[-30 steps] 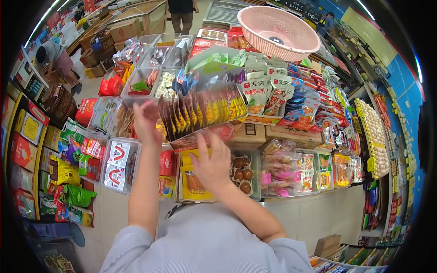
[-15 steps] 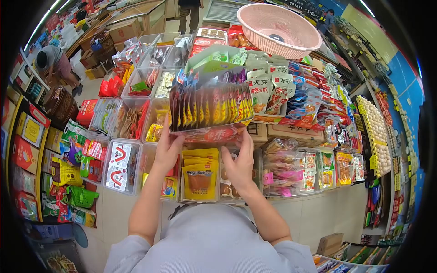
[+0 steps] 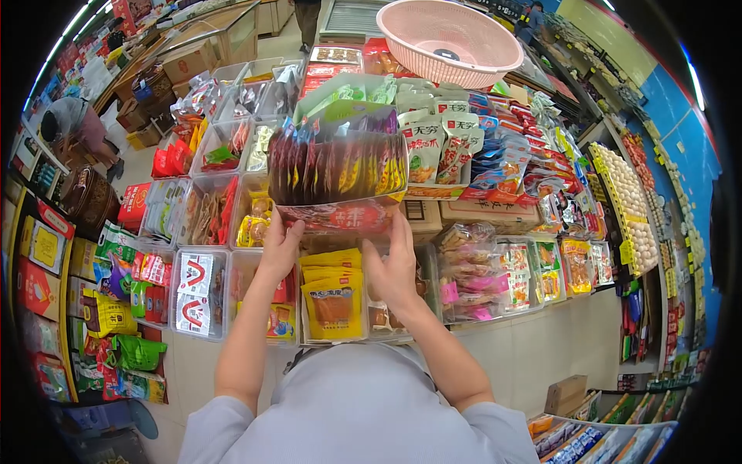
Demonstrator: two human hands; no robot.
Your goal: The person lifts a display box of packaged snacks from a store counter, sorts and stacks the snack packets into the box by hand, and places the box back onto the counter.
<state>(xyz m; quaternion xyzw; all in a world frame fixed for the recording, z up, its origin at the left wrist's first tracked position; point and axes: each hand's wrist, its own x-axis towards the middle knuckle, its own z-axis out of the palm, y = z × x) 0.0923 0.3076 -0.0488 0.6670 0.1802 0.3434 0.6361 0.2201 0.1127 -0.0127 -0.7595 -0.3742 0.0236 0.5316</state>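
A display box [image 3: 340, 217] full of upright dark and yellow snack packets [image 3: 336, 164] is held at its two front corners. My left hand [image 3: 280, 249] grips the left corner, thumb on the front panel. At the right corner, my right hand [image 3: 396, 259] has its fingers against the box and its thumb apart. Below the box, between my forearms, is a clear bin of yellow packets [image 3: 334, 300]. White pouches [image 3: 440, 147] stand in a box just right of it.
A pink basket [image 3: 450, 42] sits at the back of the display. Clear bins [image 3: 202, 294] of snacks line the front edge. Egg trays [image 3: 624, 205] stand at the right. A person [image 3: 79, 131] bends at the far left.
My left hand has come from the packets' left side to the box's front corner, and my right hand has moved to the other corner. The box now sits more level.
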